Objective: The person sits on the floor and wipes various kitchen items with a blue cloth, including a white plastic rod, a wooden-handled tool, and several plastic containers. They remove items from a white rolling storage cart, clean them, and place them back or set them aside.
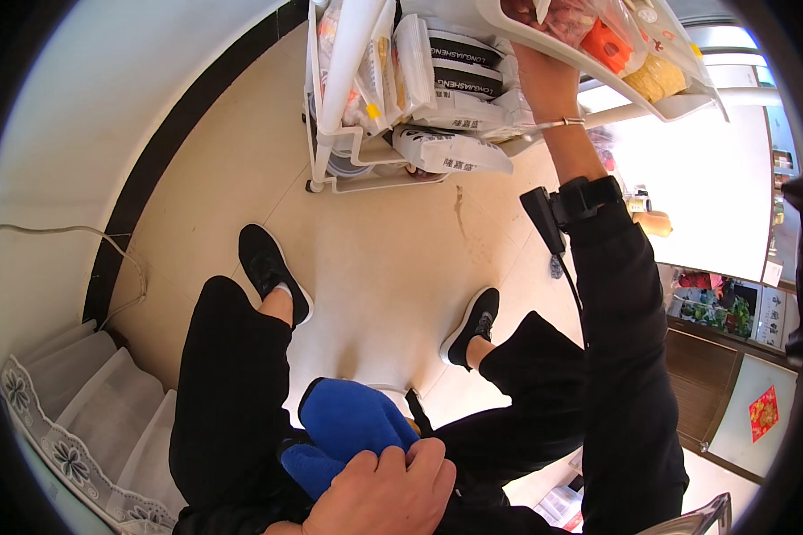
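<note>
My left hand (pixel 391 485) is in front of my lap, its fingers curled on a blue fleece cloth item (pixel 358 418) with dark edging. My right arm stretches forward to a white plastic tiered cart (pixel 358 180). The back of my right hand (pixel 549 80) shows below the rim of the upper tray, and its fingers are hidden behind that rim. Beside it, white printed packets (pixel 458 150) fill the tier below. In the upper tray are clear bags and an orange packet (pixel 605 47). A black device with a cable (pixel 545 217) is strapped at my right wrist.
A bright white tabletop (pixel 702 194) with a butternut squash (pixel 652 223) on it stands at the right. Lower right is a brown cabinet (pixel 699 384). White lace-edged fabric (pixel 100 414) lies at the lower left, near a pale cable (pixel 140 281) by the wall.
</note>
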Demonstrator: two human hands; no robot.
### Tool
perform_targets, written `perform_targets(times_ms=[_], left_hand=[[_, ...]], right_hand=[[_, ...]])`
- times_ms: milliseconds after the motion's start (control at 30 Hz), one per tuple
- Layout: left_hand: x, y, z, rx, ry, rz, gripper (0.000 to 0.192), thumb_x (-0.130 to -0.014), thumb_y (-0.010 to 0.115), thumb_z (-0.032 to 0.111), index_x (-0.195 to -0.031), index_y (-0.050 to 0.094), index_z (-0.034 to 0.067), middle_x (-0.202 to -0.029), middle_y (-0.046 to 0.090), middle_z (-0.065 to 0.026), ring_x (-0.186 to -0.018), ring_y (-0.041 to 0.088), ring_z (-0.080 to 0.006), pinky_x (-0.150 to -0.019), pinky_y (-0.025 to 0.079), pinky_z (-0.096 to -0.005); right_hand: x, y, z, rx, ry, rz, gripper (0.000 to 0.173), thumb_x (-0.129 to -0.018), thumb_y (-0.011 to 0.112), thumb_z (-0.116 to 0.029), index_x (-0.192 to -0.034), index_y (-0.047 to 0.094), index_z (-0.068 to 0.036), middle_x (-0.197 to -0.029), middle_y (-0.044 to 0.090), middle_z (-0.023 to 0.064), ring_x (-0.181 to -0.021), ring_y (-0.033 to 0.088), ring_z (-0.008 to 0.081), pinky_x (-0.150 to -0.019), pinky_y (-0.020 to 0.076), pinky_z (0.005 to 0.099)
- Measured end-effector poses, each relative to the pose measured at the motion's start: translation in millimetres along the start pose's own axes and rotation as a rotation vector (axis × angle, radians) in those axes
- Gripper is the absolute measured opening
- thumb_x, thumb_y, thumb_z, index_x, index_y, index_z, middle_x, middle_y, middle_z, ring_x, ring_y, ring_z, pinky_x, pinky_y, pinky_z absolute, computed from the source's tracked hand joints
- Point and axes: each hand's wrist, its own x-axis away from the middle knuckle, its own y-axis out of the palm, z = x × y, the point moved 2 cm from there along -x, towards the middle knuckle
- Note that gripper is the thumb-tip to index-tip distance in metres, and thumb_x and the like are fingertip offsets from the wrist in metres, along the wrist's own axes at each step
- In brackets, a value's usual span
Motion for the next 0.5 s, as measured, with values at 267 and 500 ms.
perform_targets(times_ms=[267,500], left_hand=[[-5.4,3.2,5.1,-0.043,0.014,-0.008,0.01,-0.081,0.056,0.018,-0.089,0.06,0.014,-0.1,0.057,-0.0023,-0.075,0.057,-0.0131,-0.065,0.042,-0.0279],[-8.2,1.5,0.9,-0.033,0.006,-0.009,0.011,-0.081,0.056,0.017,-0.09,0.061,0.013,-0.1,0.057,-0.0029,-0.075,0.058,-0.0144,-0.065,0.044,-0.0288]], right_hand=[[-18.0,14.5,-7.1,-0.044,-0.039,-0.293,0.037,-0.089,0.071,-0.03,-0.116,0.065,-0.006,-0.108,0.069,0.0098,-0.096,0.063,0.0241,-0.087,0.049,0.0351],[-28.4,67.9,-4.9,0.129,0.115,-0.437,0.038,-0.09,0.068,-0.034,-0.115,0.064,-0.006,-0.108,0.067,0.015,-0.096,0.062,0.0319,-0.086,0.0493,0.0395]])
